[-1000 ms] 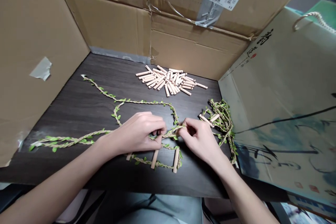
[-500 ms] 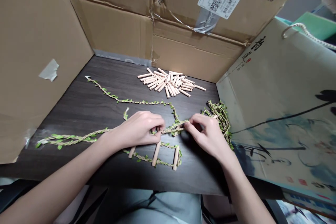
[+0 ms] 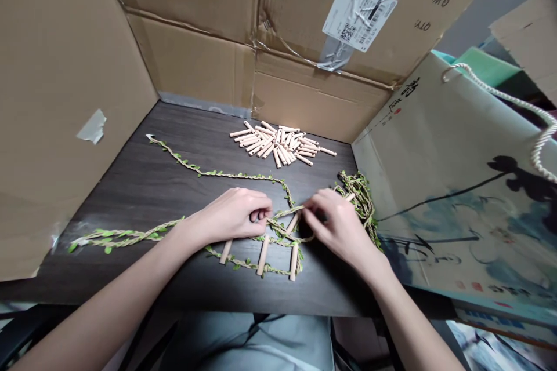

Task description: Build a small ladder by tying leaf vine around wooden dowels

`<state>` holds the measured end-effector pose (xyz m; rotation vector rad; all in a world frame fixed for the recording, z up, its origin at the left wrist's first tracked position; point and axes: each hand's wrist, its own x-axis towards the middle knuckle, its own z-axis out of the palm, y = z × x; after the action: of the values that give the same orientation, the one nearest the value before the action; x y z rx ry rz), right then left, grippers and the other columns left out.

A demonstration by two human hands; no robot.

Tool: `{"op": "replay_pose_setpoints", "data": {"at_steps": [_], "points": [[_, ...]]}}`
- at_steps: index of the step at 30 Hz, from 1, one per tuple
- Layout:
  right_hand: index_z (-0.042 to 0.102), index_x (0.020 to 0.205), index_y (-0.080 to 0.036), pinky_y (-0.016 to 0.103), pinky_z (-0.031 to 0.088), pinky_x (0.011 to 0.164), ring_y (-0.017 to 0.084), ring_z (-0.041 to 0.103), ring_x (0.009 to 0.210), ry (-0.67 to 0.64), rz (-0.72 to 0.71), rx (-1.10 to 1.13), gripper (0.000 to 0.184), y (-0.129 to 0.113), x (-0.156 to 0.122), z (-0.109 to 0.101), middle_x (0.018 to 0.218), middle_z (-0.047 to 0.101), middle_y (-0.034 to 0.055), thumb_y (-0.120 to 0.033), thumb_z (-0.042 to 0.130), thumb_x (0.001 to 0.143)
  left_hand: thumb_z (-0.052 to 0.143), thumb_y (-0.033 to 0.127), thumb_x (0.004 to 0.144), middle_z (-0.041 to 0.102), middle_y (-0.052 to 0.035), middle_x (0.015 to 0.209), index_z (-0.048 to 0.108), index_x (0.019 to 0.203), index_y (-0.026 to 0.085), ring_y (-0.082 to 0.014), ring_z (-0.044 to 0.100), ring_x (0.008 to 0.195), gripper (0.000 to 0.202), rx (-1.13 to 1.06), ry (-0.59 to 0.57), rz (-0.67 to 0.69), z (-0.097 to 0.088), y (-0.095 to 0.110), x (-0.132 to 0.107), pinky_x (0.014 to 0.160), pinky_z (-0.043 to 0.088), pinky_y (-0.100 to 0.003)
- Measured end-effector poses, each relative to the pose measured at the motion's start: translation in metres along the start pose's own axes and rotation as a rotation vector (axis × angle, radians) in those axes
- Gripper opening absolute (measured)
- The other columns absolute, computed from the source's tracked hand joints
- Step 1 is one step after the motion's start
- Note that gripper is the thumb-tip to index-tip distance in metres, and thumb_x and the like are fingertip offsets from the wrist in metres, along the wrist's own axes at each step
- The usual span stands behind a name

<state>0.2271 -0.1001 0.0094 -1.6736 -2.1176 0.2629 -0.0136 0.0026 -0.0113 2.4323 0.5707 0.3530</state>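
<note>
My left hand [image 3: 230,215] is closed, its fingertips pinching the leaf-trimmed twine vine [image 3: 217,174] near the middle of the dark wooden table [image 3: 108,197]. My right hand [image 3: 337,226] pinches the same vine a little to the right. Between the hands, a wooden peg [image 3: 292,222] lies under the twine. Below them, several more pegs [image 3: 263,255] are tied into a ladder-like row. A pile of loose wooden pegs [image 3: 278,145] lies farther back. A tangled vine bundle [image 3: 359,203] sits just beyond my right hand, with a peg end [image 3: 349,197] showing.
Cardboard box walls [image 3: 73,98] rise at the left and back of the table. A printed paper bag [image 3: 456,197] with a rope handle leans at the right. The table's front edge runs below my forearms, with my lap beneath.
A peg now lies between my hands beneath the twine, and the vine there has formed a loop. My view has drifted, shifting the scene slightly.
</note>
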Motion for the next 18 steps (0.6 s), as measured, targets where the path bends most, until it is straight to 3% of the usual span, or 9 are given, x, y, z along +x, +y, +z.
{"op": "replay_pose_setpoints", "data": {"at_steps": [2, 4, 5, 7, 9, 11, 14, 18], "points": [[0.060, 0.078, -0.020, 0.032, 0.041, 0.069, 0.020, 0.055, 0.072, 0.192, 0.194, -0.075, 0.014, 0.009, -0.015, -0.006, 0.073, 0.059, 0.0027, -0.016, 0.060, 0.091, 0.056, 0.008, 0.072, 0.061, 0.0047, 0.072, 0.062, 0.078, 0.019, -0.0106, 0.052, 0.064, 0.014, 0.000, 0.000, -0.011, -0.001, 0.000, 0.000, 0.063, 0.035, -0.021], [0.062, 0.084, -0.019, 0.035, 0.043, 0.072, 0.023, 0.057, 0.076, 0.237, 0.275, -0.188, 0.009, 0.012, -0.024, -0.008, 0.079, 0.062, 0.0064, -0.015, 0.058, 0.091, 0.055, 0.008, 0.072, 0.061, 0.0048, 0.072, 0.062, 0.078, 0.019, -0.0103, 0.053, 0.064, 0.014, 0.005, 0.000, -0.019, -0.002, 0.000, 0.000, 0.062, 0.035, -0.021], [0.066, 0.094, -0.016, 0.038, 0.046, 0.077, 0.026, 0.059, 0.085, 0.229, 0.260, -0.234, 0.010, 0.011, -0.026, -0.008, 0.090, 0.065, 0.0115, -0.014, 0.056, 0.092, 0.055, 0.008, 0.072, 0.062, 0.0048, 0.073, 0.062, 0.078, 0.019, -0.0102, 0.053, 0.064, 0.015, 0.005, 0.001, -0.024, -0.002, 0.001, 0.000, 0.062, 0.035, -0.021], [0.065, 0.122, -0.012, 0.046, 0.047, 0.090, 0.033, 0.056, 0.110, 0.170, 0.138, -0.278, 0.030, 0.003, -0.020, -0.005, 0.122, 0.063, 0.0218, -0.011, 0.053, 0.095, 0.055, 0.008, 0.073, 0.063, 0.0045, 0.074, 0.064, 0.080, 0.019, -0.0103, 0.054, 0.064, 0.016, -0.004, -0.003, -0.030, -0.002, 0.001, 0.001, 0.062, 0.035, -0.021], [0.062, 0.135, -0.020, 0.049, 0.044, 0.096, 0.035, 0.050, 0.123, 0.044, -0.040, -0.261, 0.041, -0.008, -0.006, 0.000, 0.141, 0.057, 0.0191, -0.008, 0.053, 0.097, 0.055, 0.008, 0.074, 0.064, 0.0040, 0.075, 0.066, 0.082, 0.019, -0.0106, 0.056, 0.064, 0.017, -0.020, -0.004, -0.034, -0.003, 0.002, 0.001, 0.062, 0.037, -0.021], [0.068, 0.126, -0.023, 0.043, 0.043, 0.091, 0.031, 0.052, 0.119, -0.150, -0.204, -0.184, 0.029, -0.018, 0.011, 0.006, 0.134, 0.064, 0.0135, -0.013, 0.056, 0.102, 0.056, 0.009, 0.075, 0.065, 0.0039, 0.074, 0.067, 0.083, 0.019, -0.0109, 0.056, 0.064, 0.017, -0.036, -0.006, -0.038, -0.004, 0.002, 0.002, 0.063, 0.038, -0.021], [0.072, 0.103, -0.018, 0.037, 0.039, 0.082, 0.024, 0.056, 0.096, -0.299, -0.245, -0.155, 0.018, -0.020, 0.027, 0.009, 0.100, 0.070, 0.0087, -0.019, 0.055, 0.106, 0.056, 0.009, 0.076, 0.064, 0.0042, 0.072, 0.068, 0.083, 0.019, -0.0111, 0.055, 0.064, 0.017, -0.063, -0.016, -0.054, -0.006, 0.002, 0.002, 0.063, 0.038, -0.021], [0.071, 0.097, -0.017, 0.036, 0.039, 0.079, 0.023, 0.057, 0.089, -0.174, -0.092, -0.171, 0.017, -0.006, 0.017, -0.006, 0.091, 0.068, 0.0085, -0.020, 0.056, 0.104, 0.055, 0.008, 0.075, 0.065, 0.0034, 0.072, 0.068, 0.083, 0.018, -0.0117, 0.055, 0.063, 0.018, -0.083, -0.026, -0.058, -0.008, 0.001, 0.001, 0.063, 0.037, -0.022]]}}
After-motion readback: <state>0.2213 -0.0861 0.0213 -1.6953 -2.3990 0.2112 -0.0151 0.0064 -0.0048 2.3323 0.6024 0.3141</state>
